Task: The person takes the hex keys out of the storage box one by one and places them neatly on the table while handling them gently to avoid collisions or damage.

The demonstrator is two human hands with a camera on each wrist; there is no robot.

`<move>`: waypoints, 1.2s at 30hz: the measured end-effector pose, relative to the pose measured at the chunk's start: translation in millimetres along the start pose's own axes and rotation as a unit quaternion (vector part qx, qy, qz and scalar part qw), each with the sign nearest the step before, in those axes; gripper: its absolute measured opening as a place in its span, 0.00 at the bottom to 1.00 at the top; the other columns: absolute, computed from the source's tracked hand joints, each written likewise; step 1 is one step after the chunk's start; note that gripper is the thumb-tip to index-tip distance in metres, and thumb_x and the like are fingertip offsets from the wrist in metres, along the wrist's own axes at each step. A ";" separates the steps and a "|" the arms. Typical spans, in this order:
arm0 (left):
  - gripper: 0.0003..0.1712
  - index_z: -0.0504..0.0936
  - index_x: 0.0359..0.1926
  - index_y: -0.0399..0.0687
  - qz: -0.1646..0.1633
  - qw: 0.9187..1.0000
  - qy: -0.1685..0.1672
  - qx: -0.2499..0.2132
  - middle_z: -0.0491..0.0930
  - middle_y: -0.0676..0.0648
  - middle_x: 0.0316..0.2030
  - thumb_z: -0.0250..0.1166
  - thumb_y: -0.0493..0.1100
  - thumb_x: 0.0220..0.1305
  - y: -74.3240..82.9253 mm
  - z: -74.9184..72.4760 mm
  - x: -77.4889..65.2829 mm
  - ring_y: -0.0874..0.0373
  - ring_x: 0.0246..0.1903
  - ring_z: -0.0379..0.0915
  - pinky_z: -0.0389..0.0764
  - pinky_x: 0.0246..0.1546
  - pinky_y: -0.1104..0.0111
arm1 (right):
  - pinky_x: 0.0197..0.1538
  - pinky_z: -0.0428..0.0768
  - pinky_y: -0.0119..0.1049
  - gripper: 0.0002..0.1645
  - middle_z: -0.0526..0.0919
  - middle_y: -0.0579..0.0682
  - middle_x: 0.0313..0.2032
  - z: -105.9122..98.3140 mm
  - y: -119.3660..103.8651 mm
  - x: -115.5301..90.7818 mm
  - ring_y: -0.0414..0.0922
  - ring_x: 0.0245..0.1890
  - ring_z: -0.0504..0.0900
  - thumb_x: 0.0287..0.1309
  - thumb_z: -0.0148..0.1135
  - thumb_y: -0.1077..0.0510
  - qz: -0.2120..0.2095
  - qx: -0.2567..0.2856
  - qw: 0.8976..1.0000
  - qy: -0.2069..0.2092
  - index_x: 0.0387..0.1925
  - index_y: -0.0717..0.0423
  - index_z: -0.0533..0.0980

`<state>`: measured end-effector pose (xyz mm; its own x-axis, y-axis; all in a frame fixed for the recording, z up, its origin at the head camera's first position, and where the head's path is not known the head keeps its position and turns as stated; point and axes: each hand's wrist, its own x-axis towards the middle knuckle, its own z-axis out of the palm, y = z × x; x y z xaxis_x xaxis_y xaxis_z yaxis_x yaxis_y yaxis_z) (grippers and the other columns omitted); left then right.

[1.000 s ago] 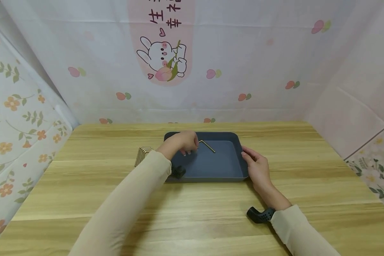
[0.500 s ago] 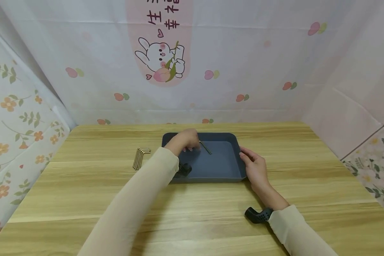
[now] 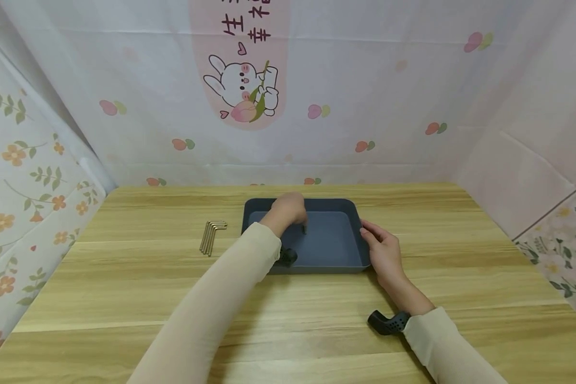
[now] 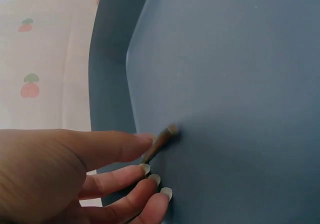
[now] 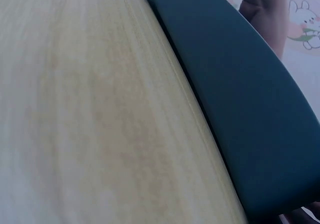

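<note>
Inside the dark blue rectangular tray, my left hand pinches a brass-coloured hex key between thumb and fingers. In the left wrist view one end of the key sticks out past the thumb, over the tray floor; the rest is hidden by the fingers. My right hand grips the tray's right side, its thumb at the rim. The right wrist view has the tray's outer wall, with a bit of the right fingertips at the lower corner.
Several similar L-shaped hex keys lie nested side by side on the wooden table, left of the tray. A patterned cloth hangs behind the table. Black wrist devices sit on both wrists.
My left hand has moved right across the tray and taken hold of the hex key that lay there. The sleeve has uncovered the nested keys at left. My right hand stays at the tray's side.
</note>
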<state>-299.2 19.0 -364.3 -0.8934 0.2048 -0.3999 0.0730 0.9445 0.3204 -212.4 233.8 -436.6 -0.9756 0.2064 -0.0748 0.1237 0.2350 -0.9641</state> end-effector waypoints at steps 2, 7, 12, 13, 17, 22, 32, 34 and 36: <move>0.16 0.81 0.54 0.44 -0.007 1.000 -0.009 0.005 0.77 0.48 0.38 0.64 0.46 0.70 2.2 -1.2 0.4 0.58 0.27 0.66 0.68 0.27 0.66 | 0.55 0.68 0.16 0.26 0.73 0.54 0.70 0.0 -0.1 -0.2 0.45 0.71 0.68 0.76 0.52 0.54 -0.001 -0.001 1.000 -0.001 0.70 0.56 0.71; 0.11 0.80 0.50 0.43 -0.022 0.999 -0.028 0.006 0.69 0.50 0.29 0.61 0.43 0.71 3.5 -4.6 1.5 0.59 0.21 0.60 0.64 0.22 0.67 | 0.57 0.68 0.17 0.26 0.73 0.54 0.70 0.4 -0.8 -0.5 0.45 0.71 0.69 0.76 0.52 0.54 -0.004 0.001 1.000 -0.003 0.70 0.56 0.71; 0.06 0.78 0.44 0.42 -0.027 0.999 -0.038 0.003 0.64 0.50 0.23 0.59 0.39 0.71 1.9 -5.4 4.2 0.59 0.18 0.52 0.59 0.20 0.67 | 0.58 0.68 0.18 0.26 0.73 0.53 0.70 0.3 -1.3 -0.6 0.44 0.71 0.68 0.76 0.52 0.54 -0.004 0.002 1.000 -0.004 0.70 0.56 0.70; 0.04 0.78 0.41 0.43 -0.026 0.999 -0.039 0.001 0.62 0.51 0.22 0.59 0.38 0.71 1.6 -5.2 5.2 0.59 0.18 0.50 0.58 0.20 0.67 | 0.58 0.68 0.18 0.26 0.73 0.53 0.70 0.2 -1.2 -0.5 0.44 0.71 0.68 0.76 0.52 0.54 -0.004 0.002 1.000 -0.004 0.70 0.56 0.70; 0.19 0.70 0.21 0.49 -0.016 0.999 -0.039 0.002 0.56 0.52 0.15 0.57 0.38 0.73 -0.7 -4.4 6.7 0.60 0.15 0.50 0.59 0.20 0.68 | 0.57 0.68 0.17 0.26 0.73 0.53 0.70 -0.2 -0.9 -0.7 0.44 0.71 0.69 0.76 0.52 0.54 -0.005 0.002 1.000 -0.004 0.70 0.56 0.71; 0.25 0.70 0.15 0.52 0.001 0.999 -0.039 0.005 0.61 0.53 0.13 0.56 0.37 0.74 -2.9 -4.9 5.6 0.60 0.15 0.57 0.63 0.20 0.68 | 0.58 0.68 0.17 0.26 0.73 0.53 0.70 -0.2 -0.1 -0.9 0.44 0.70 0.69 0.76 0.52 0.54 -0.002 0.002 1.000 -0.003 0.70 0.56 0.71; 0.26 0.66 0.16 0.51 0.010 0.999 -0.032 -0.010 0.59 0.52 0.12 0.54 0.38 0.76 -3.7 -4.4 3.5 0.59 0.13 0.59 0.65 0.18 0.67 | 0.63 0.69 0.24 0.26 0.73 0.53 0.70 0.0 -0.2 -0.6 0.44 0.70 0.69 0.76 0.52 0.54 0.000 -0.002 1.000 -0.002 0.70 0.56 0.71; 0.26 0.66 0.16 0.51 0.016 0.999 -0.025 -0.014 0.58 0.52 0.12 0.52 0.39 0.76 -4.7 -3.6 2.2 0.59 0.13 0.58 0.65 0.18 0.68 | 0.60 0.69 0.21 0.26 0.73 0.53 0.70 -0.4 -0.3 -0.5 0.44 0.70 0.69 0.76 0.52 0.54 0.000 -0.002 1.000 -0.001 0.70 0.55 0.71; 0.27 0.64 0.15 0.51 0.020 1.000 -0.017 -0.017 0.55 0.52 0.11 0.51 0.39 0.77 -6.5 -2.5 0.5 0.59 0.13 0.53 0.63 0.18 0.68 | 0.59 0.69 0.19 0.26 0.73 0.52 0.70 -1.1 -0.5 -0.2 0.44 0.70 0.69 0.76 0.52 0.53 0.001 -0.002 1.000 -0.002 0.70 0.55 0.71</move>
<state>-301.2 12.4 -364.4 -0.8744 0.2517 -0.4148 0.0936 0.9264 0.3648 -212.0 234.7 -435.8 -0.9759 0.2038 -0.0778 0.1264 0.2380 -0.9630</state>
